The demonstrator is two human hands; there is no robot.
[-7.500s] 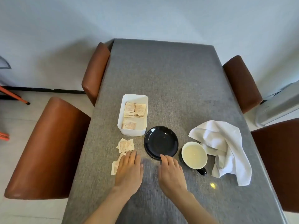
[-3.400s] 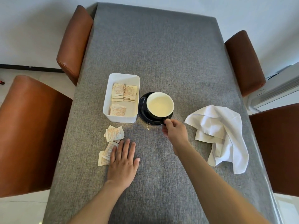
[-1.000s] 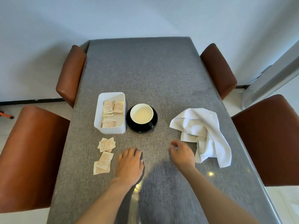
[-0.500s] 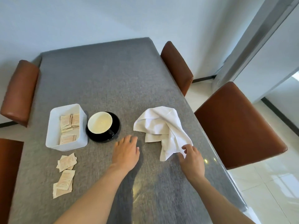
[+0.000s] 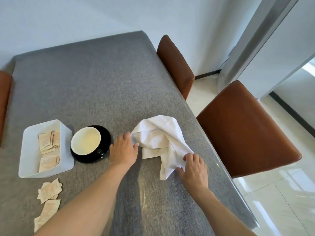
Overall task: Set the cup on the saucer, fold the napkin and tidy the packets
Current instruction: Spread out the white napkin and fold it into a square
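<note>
A crumpled white napkin (image 5: 161,142) lies on the grey table (image 5: 95,79). My left hand (image 5: 123,149) pinches its left corner. My right hand (image 5: 194,169) grips its near lower end. The cream cup (image 5: 85,140) stands upright on the black saucer (image 5: 106,137), just left of my left hand. A white tray (image 5: 65,133) at the left holds several beige packets (image 5: 48,142). More loose packets (image 5: 49,191) lie on the table in front of the tray.
Brown chairs stand along the table's right edge, one near (image 5: 242,130) and one farther back (image 5: 173,65). Another chair back (image 5: 4,96) shows at the far left. The table's right edge runs close to my right hand.
My left hand moved from the table to the napkin's left corner, and my right hand closed on its near end. The view has swung a little rightward.
</note>
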